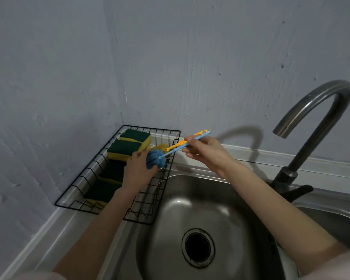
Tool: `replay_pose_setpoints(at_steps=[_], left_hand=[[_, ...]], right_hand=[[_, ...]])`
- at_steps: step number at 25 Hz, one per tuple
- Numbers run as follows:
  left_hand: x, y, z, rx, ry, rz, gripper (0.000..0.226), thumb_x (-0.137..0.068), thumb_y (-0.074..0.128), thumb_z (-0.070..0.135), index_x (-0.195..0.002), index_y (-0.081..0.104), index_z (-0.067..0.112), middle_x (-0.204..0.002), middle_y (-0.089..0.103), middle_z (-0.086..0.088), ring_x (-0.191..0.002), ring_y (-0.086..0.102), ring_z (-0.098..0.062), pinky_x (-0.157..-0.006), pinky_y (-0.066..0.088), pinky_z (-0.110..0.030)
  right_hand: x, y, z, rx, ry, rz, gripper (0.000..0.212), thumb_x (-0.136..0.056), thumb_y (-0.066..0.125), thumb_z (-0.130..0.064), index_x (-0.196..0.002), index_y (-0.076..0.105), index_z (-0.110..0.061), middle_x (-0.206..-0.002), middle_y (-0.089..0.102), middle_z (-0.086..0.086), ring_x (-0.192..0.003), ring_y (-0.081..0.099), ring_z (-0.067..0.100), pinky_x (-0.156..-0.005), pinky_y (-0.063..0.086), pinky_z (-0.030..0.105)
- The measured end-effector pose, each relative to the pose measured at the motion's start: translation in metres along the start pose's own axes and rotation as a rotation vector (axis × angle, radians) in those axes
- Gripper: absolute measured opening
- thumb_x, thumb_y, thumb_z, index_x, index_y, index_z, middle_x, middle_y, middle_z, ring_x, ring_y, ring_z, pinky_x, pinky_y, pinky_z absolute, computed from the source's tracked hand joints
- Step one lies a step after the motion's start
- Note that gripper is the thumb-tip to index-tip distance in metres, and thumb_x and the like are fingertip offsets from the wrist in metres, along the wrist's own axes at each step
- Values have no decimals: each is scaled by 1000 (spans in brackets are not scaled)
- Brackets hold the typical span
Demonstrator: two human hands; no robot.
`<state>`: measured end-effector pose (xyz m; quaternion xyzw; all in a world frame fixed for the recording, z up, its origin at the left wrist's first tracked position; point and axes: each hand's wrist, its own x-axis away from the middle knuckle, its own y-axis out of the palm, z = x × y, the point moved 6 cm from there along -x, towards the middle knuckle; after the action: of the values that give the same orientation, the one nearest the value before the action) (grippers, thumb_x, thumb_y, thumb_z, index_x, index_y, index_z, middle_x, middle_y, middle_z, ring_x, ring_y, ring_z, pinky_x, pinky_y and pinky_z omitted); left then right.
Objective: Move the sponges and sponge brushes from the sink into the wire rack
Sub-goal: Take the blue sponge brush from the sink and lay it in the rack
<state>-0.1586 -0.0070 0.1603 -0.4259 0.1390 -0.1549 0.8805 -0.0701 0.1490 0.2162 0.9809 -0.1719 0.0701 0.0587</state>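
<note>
A black wire rack (73, 184) stands on the counter left of the steel sink (226, 211). Several green-and-yellow sponges (125, 149) lie in a row inside it. My left hand (137, 170) grips the blue foam head of a blue sponge brush (155, 159) above the rack's right side. A yellow sponge brush (162, 147) lies against it, its head just behind the blue one. My right hand (204, 149) pinches both thin handles near their far ends, above the rack's back right corner. The sink basin holds no sponges that I can see.
A dark curved faucet (315, 118) rises at the right behind the sink, its lever pointing forward. The drain (198, 247) sits in the basin's middle. Grey walls meet in a corner just behind the rack.
</note>
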Motion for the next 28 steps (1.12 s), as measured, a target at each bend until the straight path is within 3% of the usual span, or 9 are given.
replay_pose_setpoints(at_steps=[3,11,20,28], left_hand=[[-13,13,-9,72,-26,-38,52,-83,57,22,-132,39,15,-132,41,-22,-118,44,-38,-95,43,-46],[-37,50,-30,57,-86,-174,52,-84,56,14,-133,36,10,-140,35,-19,-127,37,-34,-106,37,-45],[-31,47,-19,28,-32,-242,67,-84,57,14,-141,21,11,-148,28,-14,-133,32,-29,-111,32,-42],[-13,18,20,17,116,-145,44,-88,51,15,-130,41,8,-134,46,-15,-121,46,-26,-99,41,-38]], right_hand=[[-17,3,7,15,12,18,36,-92,50,-15,-122,51,6,-96,61,10,-76,61,10,-71,53,18],[-48,-5,50,103,118,63,32,-94,47,-14,-118,54,6,-92,62,7,-74,61,9,-60,53,13],[-39,-24,63,160,160,66,23,-89,56,-23,-108,53,-10,-104,60,9,-75,61,10,-68,52,20],[-2,-44,56,326,199,33,28,-90,54,-17,-117,53,-11,-100,58,9,-83,55,13,-65,41,16]])
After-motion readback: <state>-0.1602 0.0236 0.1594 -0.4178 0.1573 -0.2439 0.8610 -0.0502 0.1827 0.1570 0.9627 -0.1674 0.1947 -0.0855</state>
